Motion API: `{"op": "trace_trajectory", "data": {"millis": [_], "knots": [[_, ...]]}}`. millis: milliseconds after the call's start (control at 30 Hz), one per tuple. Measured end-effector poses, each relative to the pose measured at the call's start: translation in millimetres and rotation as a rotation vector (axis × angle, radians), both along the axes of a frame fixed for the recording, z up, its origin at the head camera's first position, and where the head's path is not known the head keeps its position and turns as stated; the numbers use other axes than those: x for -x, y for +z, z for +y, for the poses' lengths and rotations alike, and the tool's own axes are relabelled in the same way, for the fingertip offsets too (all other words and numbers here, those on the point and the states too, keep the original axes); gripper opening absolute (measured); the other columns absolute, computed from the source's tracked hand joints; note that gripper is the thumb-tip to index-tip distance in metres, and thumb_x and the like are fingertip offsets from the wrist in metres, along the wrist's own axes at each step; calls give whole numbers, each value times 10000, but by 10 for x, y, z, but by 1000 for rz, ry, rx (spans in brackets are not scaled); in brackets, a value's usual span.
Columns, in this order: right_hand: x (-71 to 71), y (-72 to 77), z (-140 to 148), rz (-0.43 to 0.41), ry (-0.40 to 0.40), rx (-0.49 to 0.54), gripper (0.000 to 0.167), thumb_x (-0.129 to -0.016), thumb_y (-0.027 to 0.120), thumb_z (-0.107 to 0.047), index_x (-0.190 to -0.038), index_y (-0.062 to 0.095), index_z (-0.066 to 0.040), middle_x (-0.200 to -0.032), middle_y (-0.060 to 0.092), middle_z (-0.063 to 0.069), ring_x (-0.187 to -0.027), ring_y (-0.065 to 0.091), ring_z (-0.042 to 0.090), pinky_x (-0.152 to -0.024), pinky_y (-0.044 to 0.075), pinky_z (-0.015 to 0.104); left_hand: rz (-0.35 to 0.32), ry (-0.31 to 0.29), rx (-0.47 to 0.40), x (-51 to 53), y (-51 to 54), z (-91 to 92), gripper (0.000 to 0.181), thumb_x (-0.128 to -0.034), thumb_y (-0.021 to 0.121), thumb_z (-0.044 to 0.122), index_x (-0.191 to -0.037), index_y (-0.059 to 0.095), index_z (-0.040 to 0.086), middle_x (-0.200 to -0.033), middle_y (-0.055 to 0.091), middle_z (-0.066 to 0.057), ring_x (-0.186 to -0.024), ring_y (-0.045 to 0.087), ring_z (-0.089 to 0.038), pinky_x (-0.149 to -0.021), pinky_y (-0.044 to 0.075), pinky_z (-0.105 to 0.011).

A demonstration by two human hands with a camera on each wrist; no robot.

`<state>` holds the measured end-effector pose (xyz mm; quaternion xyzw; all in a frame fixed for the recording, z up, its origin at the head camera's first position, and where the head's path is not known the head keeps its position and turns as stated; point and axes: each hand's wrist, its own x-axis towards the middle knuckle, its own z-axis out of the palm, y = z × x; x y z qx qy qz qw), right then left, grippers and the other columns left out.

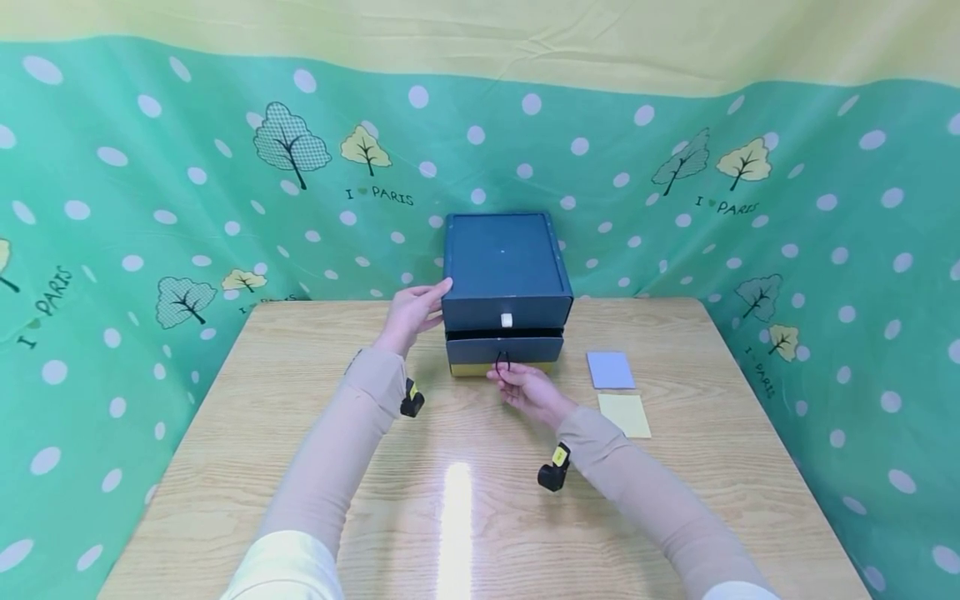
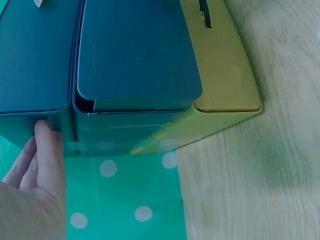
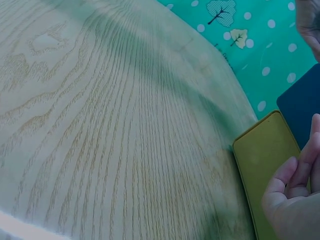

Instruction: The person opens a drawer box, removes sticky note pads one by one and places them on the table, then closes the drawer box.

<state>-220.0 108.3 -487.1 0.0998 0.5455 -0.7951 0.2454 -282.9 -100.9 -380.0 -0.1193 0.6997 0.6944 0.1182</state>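
A small drawer cabinet with a dark blue top stands at the back of the table. Its top drawer has a white knob. Below that, the blue middle drawer is slid out a little, with a dark gap above its front. The lowest drawer is yellow. My left hand rests its straight fingers against the cabinet's left side, beside the top drawer. With thumb and fingers my right hand pinches the black cord loop on the middle drawer. The right wrist view does not show the loop.
Right of the cabinet lie a blue-violet paper pad and a pale yellow one on the wooden table. A green dotted curtain hangs behind the table and at both sides.
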Motion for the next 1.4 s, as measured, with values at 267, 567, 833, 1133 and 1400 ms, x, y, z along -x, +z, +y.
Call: {"op": "trace_trajectory", "data": {"millis": [267,567,833,1133,1400], "knots": [[8,14,8,28,25,-12,317,-997,437,-62,-1298,461,35,-848,696,-93,-761,561,39,-856,450,247,-2,9,-3,11,-7,5,615,-858,686,392,-1333,527,36,-1443,446,-77,-1254,502,-276,-994,502,-367],[39,5,-2,25,9,-22,283,-998,434,-64,-1266,499,-3,-857,694,-88,-786,563,57,-996,380,344,9,8,-2,2,-3,6,607,-859,686,389,-1327,532,35,-1440,451,-77,-1250,509,-275,-991,504,-369],[55,11,-14,18,-7,-21,283,-999,431,-57,-1266,500,7,-847,690,-85,-771,554,54,-964,379,330,8,2,-12,-9,-11,-4,620,-865,681,383,-1346,509,32,-1434,457,-78,-1259,502,-268,-1006,492,-372],[68,7,-10,30,3,-11,230,-1000,434,-64,-1203,533,-26,-835,692,-92,-811,562,55,-932,389,303,6,5,-15,-4,-11,-8,633,-863,683,386,-1353,500,30,-1443,444,-79,-1263,496,-271,-1008,491,-369],[82,13,-21,21,-9,22,230,-1000,435,-60,-1211,516,-20,-844,687,-83,-802,545,53,-931,384,292,17,6,-14,5,-28,-3,613,-865,683,377,-1335,517,20,-1422,467,-89,-1248,512,-271,-1000,496,-373]]}}
